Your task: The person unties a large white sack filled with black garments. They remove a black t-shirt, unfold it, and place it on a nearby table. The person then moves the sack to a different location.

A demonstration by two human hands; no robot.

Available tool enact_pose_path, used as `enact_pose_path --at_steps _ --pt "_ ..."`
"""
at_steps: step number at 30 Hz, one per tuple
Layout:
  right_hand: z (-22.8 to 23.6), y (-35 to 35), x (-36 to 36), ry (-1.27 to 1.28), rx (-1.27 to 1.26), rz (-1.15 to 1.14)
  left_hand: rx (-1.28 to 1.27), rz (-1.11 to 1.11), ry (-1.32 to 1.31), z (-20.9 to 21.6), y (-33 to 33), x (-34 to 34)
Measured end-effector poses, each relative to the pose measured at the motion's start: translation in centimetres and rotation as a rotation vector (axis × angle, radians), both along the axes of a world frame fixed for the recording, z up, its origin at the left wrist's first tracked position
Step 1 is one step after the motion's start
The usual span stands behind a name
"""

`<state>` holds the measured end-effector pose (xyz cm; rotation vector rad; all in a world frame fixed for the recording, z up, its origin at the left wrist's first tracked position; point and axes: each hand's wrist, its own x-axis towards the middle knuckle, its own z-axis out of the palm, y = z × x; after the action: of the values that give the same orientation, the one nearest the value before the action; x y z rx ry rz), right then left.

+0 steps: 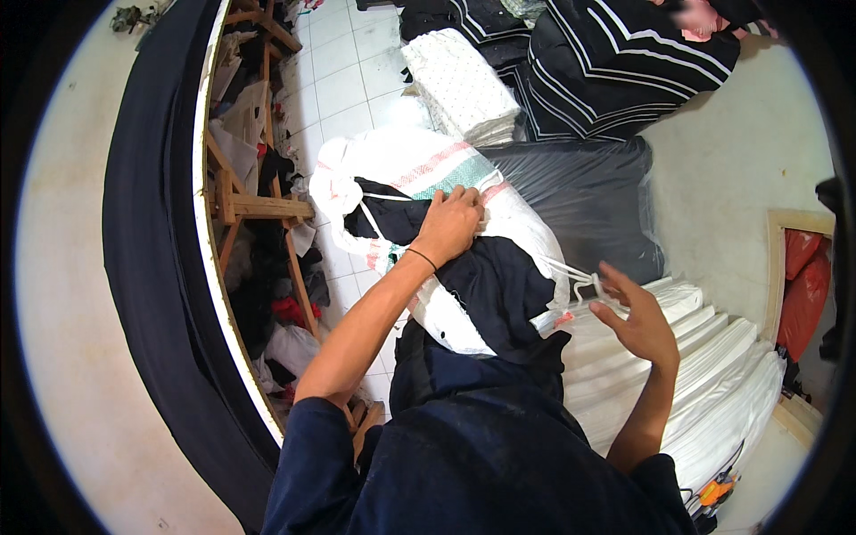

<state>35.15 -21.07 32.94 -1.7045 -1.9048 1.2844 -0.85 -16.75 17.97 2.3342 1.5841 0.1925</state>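
A white woven sack (526, 207) with red and green stripes lies before me, stuffed with black cloth (508, 285) that shows through its opening. My left hand (450, 223), a thin dark band at its wrist, has its fingers curled over the sack's edge, on top of the black cloth. White cord (364, 212) runs across the opening at the left. To the right, my right hand (637, 321) is raised with thumb and fingers apart. Beside its fingertips a loose loop of white cord (581, 287) stretches from the sack; contact with the fingers is unclear.
A long table with dark fabric (147, 232) runs along the left, wooden legs (259, 207) and cloth scraps beneath it. White folded fabric (695, 357) is stacked at right. Beyond the sack are a plastic-wrapped dark bundle (580, 196), a white bundle (459, 85) and black striped fabric (615, 71).
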Motion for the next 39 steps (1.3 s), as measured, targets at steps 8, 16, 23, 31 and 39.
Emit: enact_pose_path --at_steps 8,16,23,31,39 --pt "-2.0 1.4 -6.1 0.129 0.306 -0.105 -0.593 0.487 -1.16 6.0 -0.2 -4.6" --pt "-7.2 4.2 -16.7 0.19 0.409 0.063 -0.252 0.644 -1.498 11.6 -2.0 -4.0" --pt "3.0 6.2 -13.6 0.383 0.108 0.209 -0.028 0.623 -1.083 13.1 -2.8 -7.3" --pt "9.8 16.4 -5.9 0.56 0.512 -0.242 0.336 0.716 -0.826 10.7 -2.4 -2.9" --pt "-4.5 9.3 -11.9 0.154 0.448 -0.253 0.299 0.539 -0.438 3.4 -5.6 -2.1"
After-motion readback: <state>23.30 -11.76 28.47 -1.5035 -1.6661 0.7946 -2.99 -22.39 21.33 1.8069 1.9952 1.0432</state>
